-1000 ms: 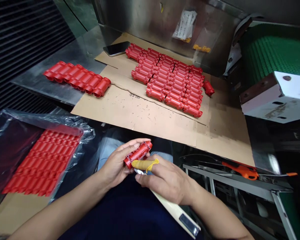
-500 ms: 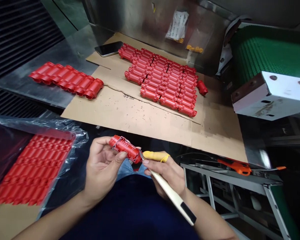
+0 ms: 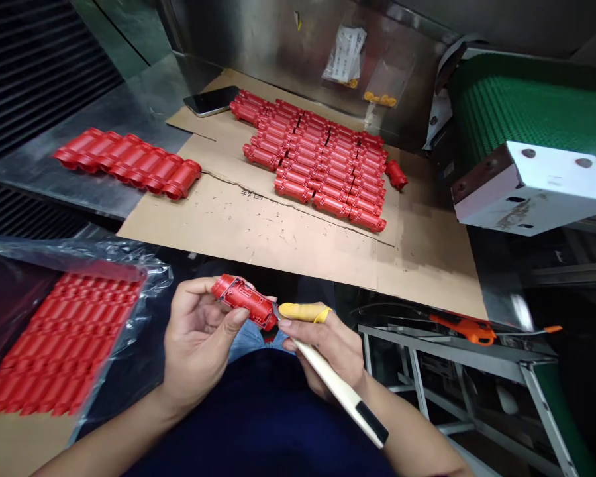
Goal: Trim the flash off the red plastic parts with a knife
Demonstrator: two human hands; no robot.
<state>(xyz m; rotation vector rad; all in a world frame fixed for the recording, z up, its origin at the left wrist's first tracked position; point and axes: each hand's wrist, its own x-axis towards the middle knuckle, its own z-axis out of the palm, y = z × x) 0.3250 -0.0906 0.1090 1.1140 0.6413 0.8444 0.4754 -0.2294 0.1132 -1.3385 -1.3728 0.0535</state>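
The left hand (image 3: 196, 341) is closed around a red plastic part (image 3: 241, 301), gripping it between thumb and fingers above the person's lap. The right hand (image 3: 328, 351) grips a knife (image 3: 335, 387) with a cream handle and black band, its blade tip at the part's end (a yellow finger cot (image 3: 298, 311) covers 1 finger). To the left, a plastic bag (image 3: 151, 268) holds a red sheet of parts (image 3: 59, 344). Ahead, rows of red parts (image 3: 318, 165) lie on cardboard (image 3: 258, 238), with a phone (image 3: 211, 101) behind them. A red strip (image 3: 126, 165) rests on a steel table (image 3: 104, 99). A green conveyor (image 3: 521, 109) runs at far right.
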